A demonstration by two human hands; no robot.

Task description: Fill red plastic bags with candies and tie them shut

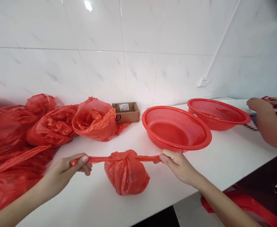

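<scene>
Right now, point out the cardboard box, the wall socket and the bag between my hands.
Cardboard box (130, 117), head view: on its front side.
Wall socket (203, 82), head view: middle of its faceplate.
Red bag (126, 176), head view: front of its body.

Glossy white tiled wall (100, 28) with faint grey marbling, plus a bright light reflection (88, 5) up top. Thin white straight conduit (221, 41) slants down to a white rectangular plastic socket (203, 82). Smooth white table (77, 201) runs along the wall, and there's some partly hidden red plastic seat-looking thing (252, 201) lower right, kinda dark around it.
</scene>
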